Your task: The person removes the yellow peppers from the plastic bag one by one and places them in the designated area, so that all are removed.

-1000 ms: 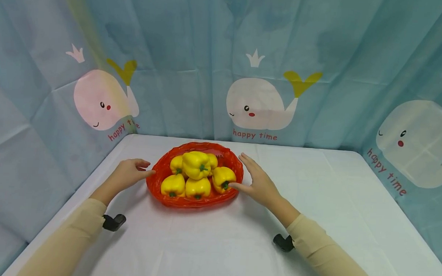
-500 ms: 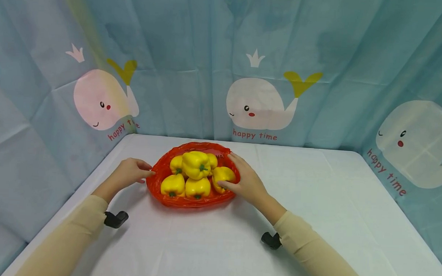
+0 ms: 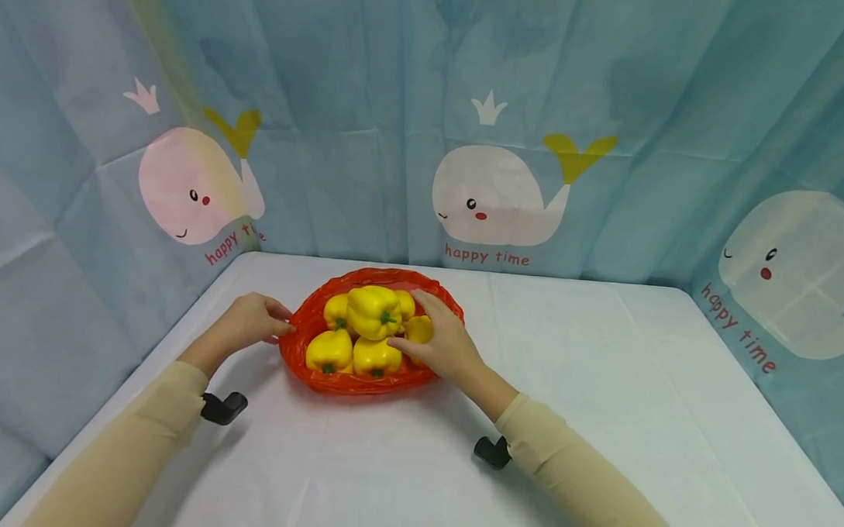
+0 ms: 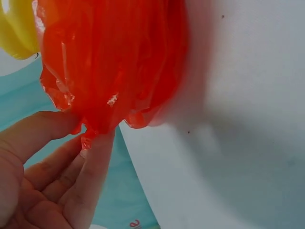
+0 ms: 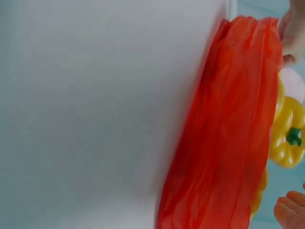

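A red plastic bag [image 3: 383, 385], its mouth spread wide like a bowl, holds several yellow bell peppers; one bell pepper [image 3: 373, 310] lies on top of the others. At the bag's left rim my left hand [image 3: 247, 325] pinches the plastic between thumb and fingers, which the left wrist view shows close up on the gathered red edge [image 4: 97, 121]. My right hand [image 3: 447, 343] hovers over the right side of the bag, thumb and fingers spread apart. It partly covers the rightmost pepper [image 3: 420, 328]. Whether it touches any pepper I cannot tell.
A white table [image 3: 599, 378] lies under the bag and stretches to the right. Behind and beside it hangs a blue curtain [image 3: 369, 192] printed with whales. Black wrist cameras [image 3: 225, 408] are worn at both sleeves.
My right hand has moved left, from outside the bag's right rim to over the peppers. At the left rim my left hand stays nearly in place. The peppers have not visibly moved.
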The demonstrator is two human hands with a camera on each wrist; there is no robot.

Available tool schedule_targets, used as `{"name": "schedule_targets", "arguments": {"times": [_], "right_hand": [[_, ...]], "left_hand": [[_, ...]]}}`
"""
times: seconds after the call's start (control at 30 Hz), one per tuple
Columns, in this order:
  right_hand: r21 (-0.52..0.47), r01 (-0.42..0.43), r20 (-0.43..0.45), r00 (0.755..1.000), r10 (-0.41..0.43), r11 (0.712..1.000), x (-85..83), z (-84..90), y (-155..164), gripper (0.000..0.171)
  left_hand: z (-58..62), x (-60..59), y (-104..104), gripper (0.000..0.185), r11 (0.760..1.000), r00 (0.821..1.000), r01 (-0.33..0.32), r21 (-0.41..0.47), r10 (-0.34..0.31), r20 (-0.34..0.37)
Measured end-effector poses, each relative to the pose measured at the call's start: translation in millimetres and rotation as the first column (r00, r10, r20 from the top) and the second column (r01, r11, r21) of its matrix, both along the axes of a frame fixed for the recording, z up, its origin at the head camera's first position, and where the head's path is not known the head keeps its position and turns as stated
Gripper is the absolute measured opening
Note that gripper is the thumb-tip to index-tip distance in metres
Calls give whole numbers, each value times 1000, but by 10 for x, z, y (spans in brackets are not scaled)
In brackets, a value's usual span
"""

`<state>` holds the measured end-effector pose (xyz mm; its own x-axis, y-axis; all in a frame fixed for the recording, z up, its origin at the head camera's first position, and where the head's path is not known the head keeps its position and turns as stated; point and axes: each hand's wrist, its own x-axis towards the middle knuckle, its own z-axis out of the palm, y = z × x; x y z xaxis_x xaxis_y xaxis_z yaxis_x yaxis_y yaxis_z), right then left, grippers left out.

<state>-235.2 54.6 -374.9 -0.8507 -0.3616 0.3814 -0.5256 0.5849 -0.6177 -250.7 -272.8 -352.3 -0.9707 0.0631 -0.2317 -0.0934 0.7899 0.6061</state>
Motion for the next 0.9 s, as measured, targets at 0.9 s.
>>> {"name": "schedule_targets", "arguments": {"times": [0.9], "right_hand": [[-89, 27, 96, 995, -19, 996, -61, 64, -343, 79]], "left_hand": [[116, 15, 101, 28, 998, 999, 4, -70, -6, -39]]}}
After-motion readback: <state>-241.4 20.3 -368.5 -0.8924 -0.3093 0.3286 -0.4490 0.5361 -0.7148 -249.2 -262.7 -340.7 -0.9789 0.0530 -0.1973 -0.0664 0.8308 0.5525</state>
